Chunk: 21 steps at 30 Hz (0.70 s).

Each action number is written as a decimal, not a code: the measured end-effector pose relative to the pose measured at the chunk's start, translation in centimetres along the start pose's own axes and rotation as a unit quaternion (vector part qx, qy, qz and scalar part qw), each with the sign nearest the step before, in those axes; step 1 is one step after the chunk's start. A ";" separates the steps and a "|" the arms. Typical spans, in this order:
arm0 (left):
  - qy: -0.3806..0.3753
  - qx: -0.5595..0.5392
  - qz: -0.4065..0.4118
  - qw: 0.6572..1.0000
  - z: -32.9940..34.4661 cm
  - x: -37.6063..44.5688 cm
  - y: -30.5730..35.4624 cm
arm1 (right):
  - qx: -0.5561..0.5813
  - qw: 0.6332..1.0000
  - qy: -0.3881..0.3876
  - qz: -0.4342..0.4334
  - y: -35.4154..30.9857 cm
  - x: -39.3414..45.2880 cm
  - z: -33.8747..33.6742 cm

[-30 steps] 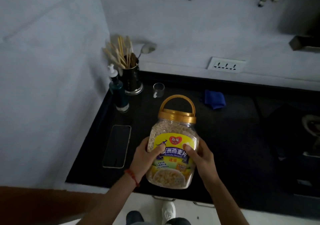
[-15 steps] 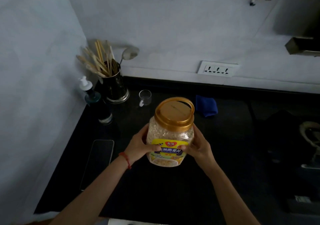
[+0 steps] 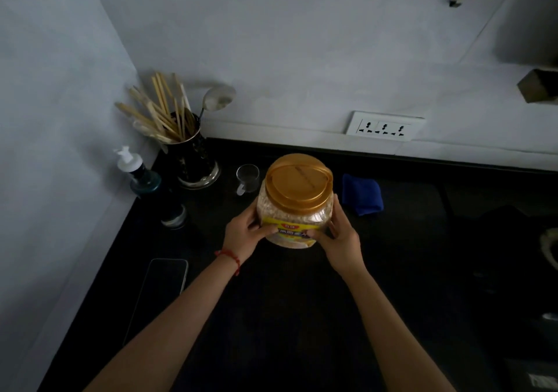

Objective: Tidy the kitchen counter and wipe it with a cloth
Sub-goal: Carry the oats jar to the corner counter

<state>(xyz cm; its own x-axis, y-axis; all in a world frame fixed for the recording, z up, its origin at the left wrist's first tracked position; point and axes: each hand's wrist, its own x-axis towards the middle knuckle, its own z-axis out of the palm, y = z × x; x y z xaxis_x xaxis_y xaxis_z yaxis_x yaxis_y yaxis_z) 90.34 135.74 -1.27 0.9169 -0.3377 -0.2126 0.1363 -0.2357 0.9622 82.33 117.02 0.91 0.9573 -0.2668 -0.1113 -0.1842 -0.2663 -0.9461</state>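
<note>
A clear plastic oatmeal jar (image 3: 297,198) with a gold lid and yellow label stands upright on the black counter (image 3: 302,316), toward the back. My left hand (image 3: 246,236) grips its left side and my right hand (image 3: 341,240) grips its right side. A folded blue cloth (image 3: 362,194) lies on the counter just right of the jar, untouched.
A small glass cup (image 3: 247,178) stands left of the jar. Further left are a utensil holder (image 3: 193,162) with chopsticks and a spoon, and a pump bottle (image 3: 142,174). A phone (image 3: 160,289) lies near the left edge. A wall socket (image 3: 383,126) sits above the counter.
Both hands have carried the jar from the counter's front edge toward the back wall, close to the glass cup and the blue cloth. My view has moved forward over the counter.
</note>
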 end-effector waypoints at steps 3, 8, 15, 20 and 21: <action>0.015 0.006 0.006 1.000 0.8 2.0 0.7 | -0.020 1.000 0.003 -0.019 0.1 2.7 -0.6; 0.025 -0.008 0.000 1.000 1.5 5.6 2.0 | -0.030 0.999 0.021 -0.020 0.3 6.8 -1.1; 0.023 0.013 0.003 1.000 1.7 9.0 3.3 | -0.030 0.998 0.033 -0.034 0.4 10.6 -1.1; 0.019 0.021 -0.008 1.000 1.5 10.4 3.5 | -0.048 0.998 0.030 -0.039 0.0 11.9 -1.2; 0.020 0.022 -0.015 0.999 1.5 10.5 3.6 | -0.047 0.998 0.031 -0.032 -0.1 11.9 -1.2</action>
<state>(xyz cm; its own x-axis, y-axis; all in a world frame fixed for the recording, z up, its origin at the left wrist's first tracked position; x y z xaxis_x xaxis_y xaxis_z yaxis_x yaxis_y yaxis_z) 99.93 130.01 -0.32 0.9270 -0.2939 -0.2329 0.1473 -0.2858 0.9469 93.53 112.80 0.06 0.9525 -0.3031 -0.0294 -0.1460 -0.3698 -0.9176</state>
